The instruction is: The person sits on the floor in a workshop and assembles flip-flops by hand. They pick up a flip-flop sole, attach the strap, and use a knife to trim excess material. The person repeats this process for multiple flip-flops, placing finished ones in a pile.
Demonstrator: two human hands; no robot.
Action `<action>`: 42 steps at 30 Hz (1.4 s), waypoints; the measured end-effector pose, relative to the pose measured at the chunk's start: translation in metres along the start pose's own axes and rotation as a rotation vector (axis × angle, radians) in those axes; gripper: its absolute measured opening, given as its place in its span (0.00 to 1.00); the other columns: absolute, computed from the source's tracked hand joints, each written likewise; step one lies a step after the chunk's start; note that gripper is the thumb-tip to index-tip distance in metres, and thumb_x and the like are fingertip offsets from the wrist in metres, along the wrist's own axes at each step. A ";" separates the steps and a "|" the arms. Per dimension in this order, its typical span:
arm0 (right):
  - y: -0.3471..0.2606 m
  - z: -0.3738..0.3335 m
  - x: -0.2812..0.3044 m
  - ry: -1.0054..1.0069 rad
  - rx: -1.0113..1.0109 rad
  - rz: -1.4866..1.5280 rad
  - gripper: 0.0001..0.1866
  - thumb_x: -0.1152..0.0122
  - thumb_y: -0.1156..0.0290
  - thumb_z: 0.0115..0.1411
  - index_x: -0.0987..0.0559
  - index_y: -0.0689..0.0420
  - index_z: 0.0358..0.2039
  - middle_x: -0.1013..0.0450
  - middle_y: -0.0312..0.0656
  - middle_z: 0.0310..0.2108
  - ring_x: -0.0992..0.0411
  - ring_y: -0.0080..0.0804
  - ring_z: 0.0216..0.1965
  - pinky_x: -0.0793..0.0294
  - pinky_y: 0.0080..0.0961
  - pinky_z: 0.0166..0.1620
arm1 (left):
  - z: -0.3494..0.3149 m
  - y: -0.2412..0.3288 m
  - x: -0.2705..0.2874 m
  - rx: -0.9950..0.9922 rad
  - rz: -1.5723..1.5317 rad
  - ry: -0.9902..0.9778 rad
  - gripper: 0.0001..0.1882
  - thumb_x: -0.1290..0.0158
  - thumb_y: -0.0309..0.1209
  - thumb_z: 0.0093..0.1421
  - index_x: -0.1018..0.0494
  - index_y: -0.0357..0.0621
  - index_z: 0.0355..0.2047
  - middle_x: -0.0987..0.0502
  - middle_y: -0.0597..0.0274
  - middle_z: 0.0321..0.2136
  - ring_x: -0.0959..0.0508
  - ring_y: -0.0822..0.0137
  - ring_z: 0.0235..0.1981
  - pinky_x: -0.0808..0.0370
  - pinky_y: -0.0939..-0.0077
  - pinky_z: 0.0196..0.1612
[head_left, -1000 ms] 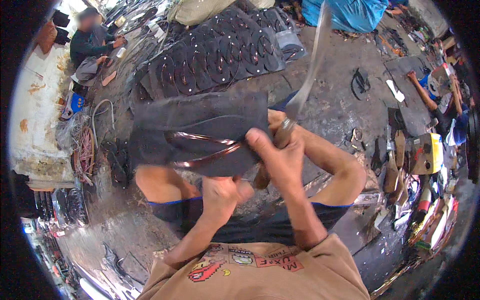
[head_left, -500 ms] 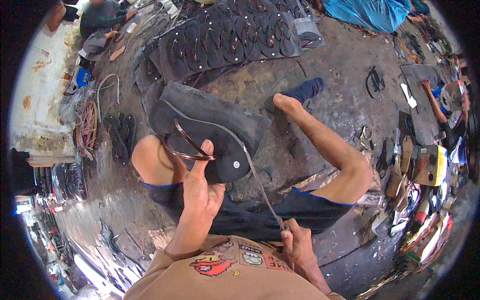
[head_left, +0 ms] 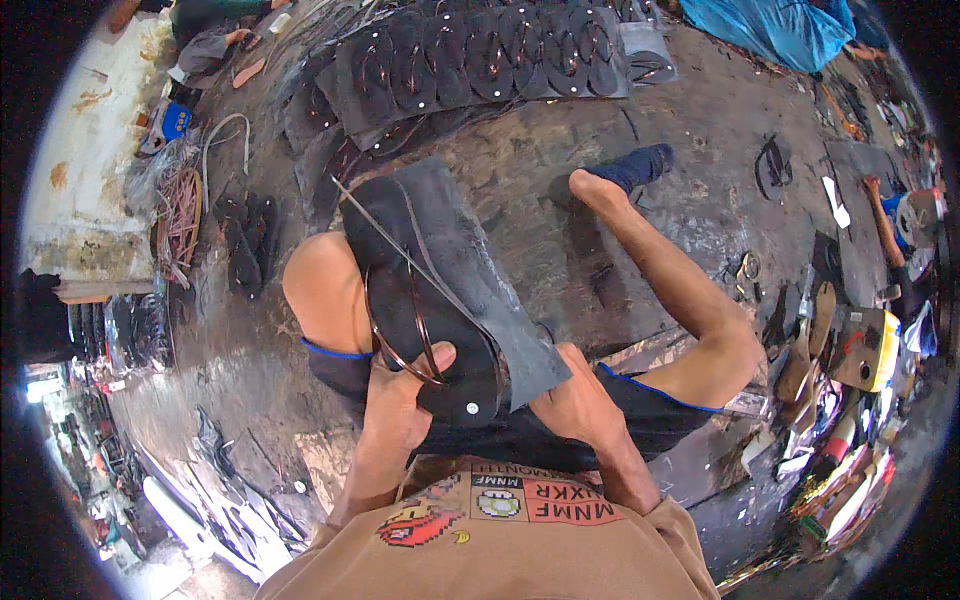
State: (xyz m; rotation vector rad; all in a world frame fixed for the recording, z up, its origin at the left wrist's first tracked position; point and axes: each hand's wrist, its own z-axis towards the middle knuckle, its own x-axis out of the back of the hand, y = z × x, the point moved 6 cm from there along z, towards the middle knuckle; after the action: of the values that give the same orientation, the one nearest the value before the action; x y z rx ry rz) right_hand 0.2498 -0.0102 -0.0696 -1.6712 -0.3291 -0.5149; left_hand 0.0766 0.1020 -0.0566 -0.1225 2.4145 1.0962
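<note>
In front of me a black flip-flop sole (head_left: 455,345) with shiny copper-brown straps (head_left: 420,325) is tilted over my lap. My left hand (head_left: 400,405) grips its heel end, the thumb pressed by the straps and the other fingers hidden underneath. A sheet of black rubber (head_left: 490,285) lies along the sole's right side. At its lower right corner my right hand (head_left: 580,400) is closed on the sheet, its fingertips partly hidden. One thin grey strip (head_left: 390,232) slants across the sole and sheet, with its pointed end sticking out at the upper left.
Rows of black flip-flops (head_left: 490,60) on sheets lie beyond my bare legs. Scissors (head_left: 748,268) rest on the floor at right, near a yellow box (head_left: 868,350) and scattered offcuts. Blue plastic (head_left: 775,30) is at the far right. A person's hand (head_left: 238,37) shows at far left.
My right hand has moved up from my lap to the sheet's corner. The sole and sheet have turned clockwise and come nearer. The grey strip, earlier stretched toward my right hand, now points up-left.
</note>
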 end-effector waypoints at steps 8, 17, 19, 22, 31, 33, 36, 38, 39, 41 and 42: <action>0.016 -0.040 -0.016 -0.238 -0.363 0.282 0.28 0.41 0.64 0.66 0.27 0.62 0.64 0.21 0.63 0.39 0.24 0.67 0.44 0.26 0.53 0.48 | -0.010 0.006 0.019 0.073 0.030 0.067 0.22 0.33 0.23 0.59 0.25 0.46 0.52 0.20 0.68 0.37 0.16 0.70 0.37 0.14 0.68 0.38; 0.045 0.079 -0.064 0.122 0.060 0.103 0.16 0.34 0.70 0.58 0.19 0.58 0.47 0.19 0.55 0.34 0.22 0.59 0.36 0.23 0.45 0.42 | -0.016 0.016 0.004 0.150 0.025 0.205 0.27 0.32 0.22 0.56 0.27 0.43 0.56 0.22 0.68 0.40 0.20 0.68 0.37 0.19 0.69 0.36; 0.026 0.109 -0.057 0.130 -0.029 0.199 0.18 0.34 0.68 0.57 0.20 0.55 0.49 0.20 0.56 0.34 0.22 0.60 0.36 0.24 0.48 0.41 | -0.019 0.018 0.009 0.156 0.057 0.223 0.28 0.32 0.23 0.56 0.27 0.42 0.56 0.22 0.67 0.40 0.19 0.67 0.38 0.18 0.68 0.37; 0.037 0.167 -0.037 0.181 -0.071 0.046 0.20 0.36 0.65 0.59 0.22 0.52 0.53 0.21 0.56 0.32 0.21 0.61 0.35 0.23 0.51 0.38 | -0.026 0.015 0.010 0.206 0.169 0.221 0.29 0.31 0.23 0.55 0.27 0.42 0.57 0.22 0.66 0.41 0.19 0.66 0.39 0.18 0.68 0.38; 0.021 0.213 0.137 0.727 0.167 -0.356 0.08 0.31 0.69 0.62 0.18 0.51 0.42 0.19 0.42 0.30 0.19 0.47 0.36 0.21 0.40 0.37 | -0.029 0.027 0.039 0.169 0.127 -0.135 0.35 0.27 0.27 0.49 0.27 0.37 0.58 0.20 0.63 0.44 0.19 0.67 0.40 0.21 0.71 0.43; 0.003 0.186 0.104 0.635 0.100 0.123 0.10 0.29 0.63 0.65 0.15 0.56 0.36 0.20 0.37 0.26 0.20 0.35 0.31 0.23 0.33 0.35 | -0.033 0.030 0.048 0.178 0.140 -0.099 0.34 0.27 0.26 0.49 0.26 0.37 0.56 0.19 0.65 0.42 0.19 0.69 0.39 0.21 0.74 0.43; -0.024 0.119 0.033 0.348 -0.069 0.843 0.19 0.28 0.58 0.66 0.14 0.64 0.38 0.23 0.28 0.24 0.28 0.15 0.28 0.28 0.23 0.32 | -0.025 0.010 0.013 0.084 0.371 -0.155 0.26 0.28 0.26 0.54 0.24 0.35 0.52 0.19 0.66 0.38 0.20 0.72 0.39 0.22 0.75 0.47; -0.031 0.109 0.016 0.449 -0.081 0.838 0.16 0.27 0.61 0.65 0.15 0.63 0.34 0.27 0.25 0.24 0.33 0.11 0.28 0.30 0.18 0.31 | -0.022 0.001 0.018 0.009 0.845 -0.112 0.26 0.28 0.29 0.56 0.24 0.34 0.52 0.18 0.66 0.39 0.20 0.72 0.41 0.22 0.75 0.49; -0.041 0.104 0.025 0.471 -0.114 0.810 0.16 0.26 0.62 0.65 0.18 0.62 0.29 0.31 0.23 0.23 0.38 0.11 0.28 0.33 0.20 0.29 | -0.024 0.005 0.011 -0.057 0.862 -0.195 0.27 0.30 0.37 0.61 0.26 0.33 0.54 0.18 0.64 0.41 0.20 0.73 0.41 0.22 0.73 0.49; -0.044 0.091 0.024 0.567 0.080 0.739 0.17 0.26 0.62 0.65 0.18 0.62 0.28 0.32 0.25 0.21 0.38 0.14 0.27 0.33 0.21 0.29 | -0.015 0.043 -0.016 -0.349 0.544 -0.147 0.27 0.33 0.40 0.64 0.26 0.33 0.54 0.18 0.63 0.42 0.20 0.73 0.42 0.21 0.73 0.49; -0.050 0.086 0.023 0.525 0.081 0.648 0.16 0.27 0.61 0.66 0.18 0.62 0.32 0.33 0.28 0.21 0.37 0.16 0.26 0.32 0.23 0.29 | -0.008 0.053 -0.023 -0.392 0.487 -0.127 0.26 0.34 0.41 0.66 0.26 0.34 0.55 0.18 0.63 0.41 0.20 0.73 0.42 0.21 0.73 0.49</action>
State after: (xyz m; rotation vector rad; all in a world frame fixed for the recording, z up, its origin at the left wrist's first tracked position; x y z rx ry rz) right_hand 0.2574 0.0805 -0.0247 -1.3967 0.5543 -0.4155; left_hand 0.0794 0.1290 -0.0046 0.4165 2.1393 1.7274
